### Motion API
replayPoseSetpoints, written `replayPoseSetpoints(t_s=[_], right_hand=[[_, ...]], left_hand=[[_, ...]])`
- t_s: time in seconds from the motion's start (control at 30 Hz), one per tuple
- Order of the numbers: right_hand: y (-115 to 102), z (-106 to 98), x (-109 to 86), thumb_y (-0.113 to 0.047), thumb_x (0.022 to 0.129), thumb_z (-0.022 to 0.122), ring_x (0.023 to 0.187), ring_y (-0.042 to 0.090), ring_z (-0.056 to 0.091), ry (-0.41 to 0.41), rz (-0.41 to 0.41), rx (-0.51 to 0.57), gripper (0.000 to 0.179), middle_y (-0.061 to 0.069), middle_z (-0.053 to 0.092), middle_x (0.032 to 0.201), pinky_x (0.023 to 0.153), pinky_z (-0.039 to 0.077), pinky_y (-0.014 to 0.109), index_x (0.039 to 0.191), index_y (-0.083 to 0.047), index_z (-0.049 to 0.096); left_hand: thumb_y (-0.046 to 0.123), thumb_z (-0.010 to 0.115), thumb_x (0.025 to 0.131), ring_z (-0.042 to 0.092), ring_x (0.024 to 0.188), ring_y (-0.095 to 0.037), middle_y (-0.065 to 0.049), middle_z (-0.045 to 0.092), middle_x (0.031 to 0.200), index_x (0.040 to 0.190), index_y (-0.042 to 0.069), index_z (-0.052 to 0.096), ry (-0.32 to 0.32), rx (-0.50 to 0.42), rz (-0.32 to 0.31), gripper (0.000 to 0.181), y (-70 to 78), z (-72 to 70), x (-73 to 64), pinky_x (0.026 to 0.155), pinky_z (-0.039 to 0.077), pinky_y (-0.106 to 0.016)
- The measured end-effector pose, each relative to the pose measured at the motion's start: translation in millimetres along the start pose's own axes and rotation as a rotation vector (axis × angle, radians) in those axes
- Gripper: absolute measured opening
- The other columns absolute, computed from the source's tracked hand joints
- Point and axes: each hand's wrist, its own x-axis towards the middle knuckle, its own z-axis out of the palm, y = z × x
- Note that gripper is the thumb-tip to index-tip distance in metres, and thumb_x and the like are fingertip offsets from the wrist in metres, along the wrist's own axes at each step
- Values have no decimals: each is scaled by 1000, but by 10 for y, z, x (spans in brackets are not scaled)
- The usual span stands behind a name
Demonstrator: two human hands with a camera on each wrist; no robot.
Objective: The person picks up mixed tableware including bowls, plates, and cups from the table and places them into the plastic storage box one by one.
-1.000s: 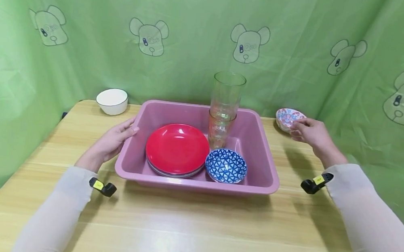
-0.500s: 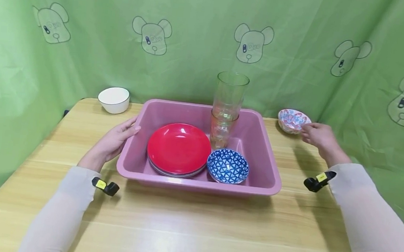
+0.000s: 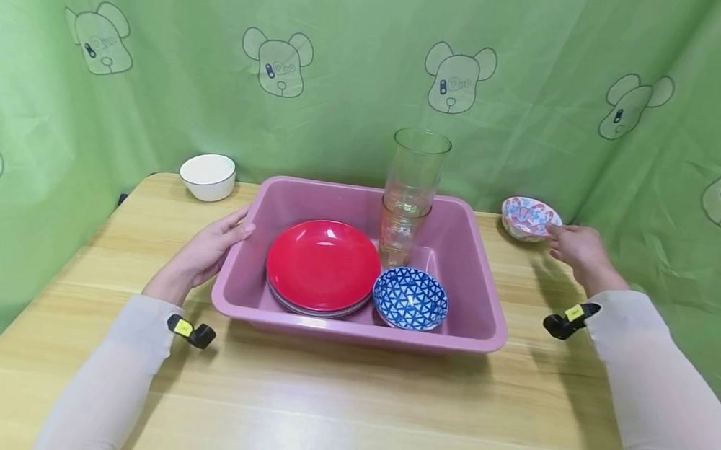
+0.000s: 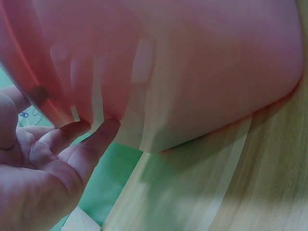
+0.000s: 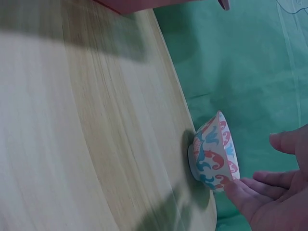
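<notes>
In the head view, my left hand (image 3: 201, 253) holds the left rim of the pink plastic basin (image 3: 488, 317). The left wrist view shows its fingertips (image 4: 113, 124) against the basin's outer wall, with the thumb at the rim. My right hand (image 3: 582, 253) is beside a small bowl (image 3: 525, 230) with a pink and blue pattern, at the back right of the table. In the right wrist view the fingertips (image 5: 236, 187) are right at the upright bowl's rim, fingers extended and thumb apart. Inside the basin lie red plates (image 3: 324, 265), a blue-patterned bowl (image 3: 410, 299) and stacked clear tumblers (image 3: 414, 172).
A white bowl (image 3: 208, 178) with a dark rim stands at the back left of the wooden table (image 3: 342, 412). A green curtain (image 3: 368, 8) printed with bear heads hangs close behind the table and round its sides.
My right hand has shifted right and slightly nearer, from over the patterned bowl to its right side. The left hand stays at the basin's rim. The head view has panned slightly left.
</notes>
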Motion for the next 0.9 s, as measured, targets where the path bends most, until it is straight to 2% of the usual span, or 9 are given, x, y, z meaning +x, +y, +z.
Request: replayPoseSetpoints(t_s=[0.07, 0.13, 0.17, 0.37, 0.53, 0.63, 0.73, 0.83, 0.9], right_hand=[[13, -2, 13, -37, 105, 37, 129, 36, 43, -4, 25, 14, 72, 35, 21, 151, 111, 35, 38, 147, 15, 13], [29, -7, 26, -38, 105, 38, 140, 43, 26, -5, 50, 44, 73, 34, 13, 154, 114, 30, 42, 148, 14, 10], [39, -10, 36, -39, 104, 38, 141, 44, 23, -2, 60, 58, 74, 33, 11, 155, 115, 28, 43, 148, 14, 10], [73, -33, 86, -47, 103, 39, 141, 44, 22, 2, 103, 88, 81, 30, 4, 157, 117, 21, 50, 150, 10, 4], [112, -29, 171, -47, 103, 38, 142, 42, 24, 8, 110, 97, 83, 30, 4, 158, 116, 25, 44, 149, 12, 2], [141, -12, 249, -45, 103, 40, 130, 34, 43, 12, 118, 83, 80, 29, 19, 154, 114, 32, 39, 150, 11, 10], [148, 1, 313, -41, 103, 43, 104, 15, 54, 18, 130, 114, 74, 18, 39, 137, 106, 42, 30, 150, 10, 16], [135, 0, 351, -33, 103, 47, 91, 6, 52, 23, 155, 264, 58, 5, 43, 119, 92, 50, 20, 145, 2, 30], [123, -4, 365, -27, 103, 48, 87, 6, 53, 24, 169, 374, 38, 1, 45, 109, 82, 52, 17, 131, -4, 40]], left_hand=[[22, 45, 106, 44, 132, -37, -20, 33, 153, 158, 18, 15, 0, 0, 1, 61, 2, 2, -1, 94, 52, -37], [22, 46, 105, 43, 133, -37, -19, 33, 154, 158, 18, 15, 0, 3, 4, 61, 1, 2, 3, 95, 52, -37], [22, 46, 105, 42, 133, -37, -19, 32, 154, 158, 19, 15, 0, 5, 4, 61, 2, 2, 4, 96, 51, -37], [22, 46, 105, 40, 134, -38, -16, 32, 155, 158, 20, 16, 8, 5, -2, 61, 11, 4, 5, 96, 51, -37], [23, 47, 105, 41, 134, -37, -16, 32, 155, 158, 20, 16, 11, 8, -9, 62, 10, -2, 16, 96, 51, -37], [23, 47, 105, 42, 133, -38, -18, 34, 154, 158, 20, 16, 17, 12, -10, 62, 12, -12, 11, 95, 52, -37], [23, 47, 105, 42, 133, -38, -18, 34, 154, 158, 19, 17, 21, 9, -8, 61, 13, -19, 5, 95, 52, -37], [23, 47, 105, 43, 133, -36, -18, 33, 154, 158, 19, 16, 21, 5, -13, 62, 8, -22, 7, 95, 52, -37], [24, 48, 105, 44, 132, -35, -17, 34, 154, 158, 20, 17, 27, 8, -20, 62, 5, -18, 9, 95, 52, -37]])
